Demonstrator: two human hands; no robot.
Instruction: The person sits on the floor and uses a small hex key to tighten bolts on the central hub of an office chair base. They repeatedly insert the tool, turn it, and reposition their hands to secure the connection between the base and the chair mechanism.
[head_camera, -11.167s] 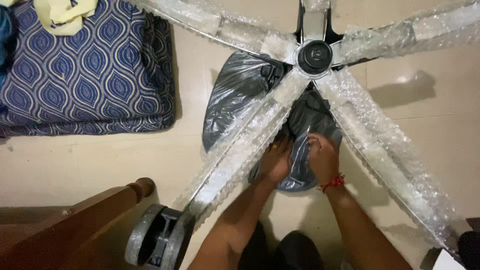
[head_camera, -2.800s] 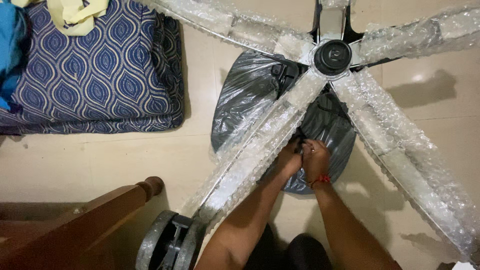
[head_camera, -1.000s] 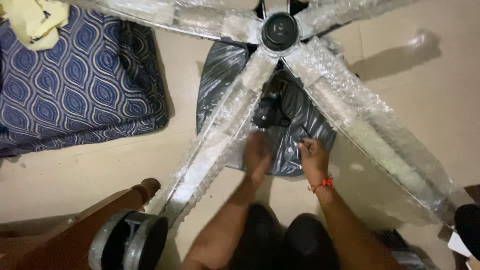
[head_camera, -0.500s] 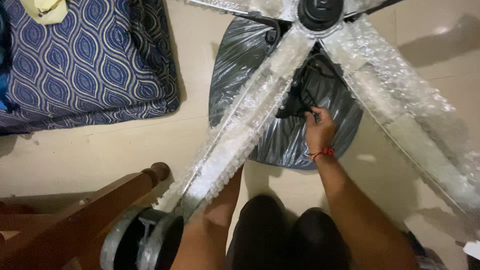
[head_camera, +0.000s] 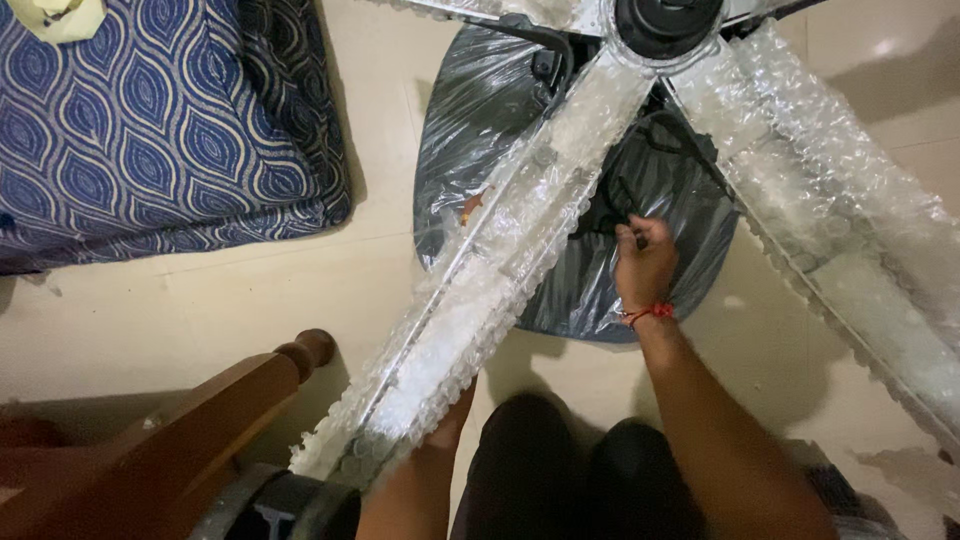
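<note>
Floor: pale cream tiles (head_camera: 180, 300), glossy; blue patterned mattress (head_camera: 150, 130) upper left, wooden furniture leg (head_camera: 200, 420) lower left.
Chair base: star-shaped, arms in bubble wrap (head_camera: 480, 300), black hub (head_camera: 668, 18) at top edge, upside down over a grey plastic bag (head_camera: 640, 270); caster (head_camera: 290, 505) on the near arm, bottom edge.
Bag: flat on tiles under and between two wrapped arms, black knotted neck at its middle.
Right hand (head_camera: 645, 262): on the bag, fingers curled, pinching the dark bunched neck (head_camera: 615, 215); red thread on the wrist.
Left hand (head_camera: 445, 432): mostly hidden under the near wrapped arm; grip cannot be told, looks pressed up against its underside.
Change: a second ago both hands sat together at the bag; now left hand gone from it and down by the near arm, right alone on the neck.
Meaning: likely one-handed pull on the bag, with the other hand bracing or lifting the base. Judgement only.
</note>
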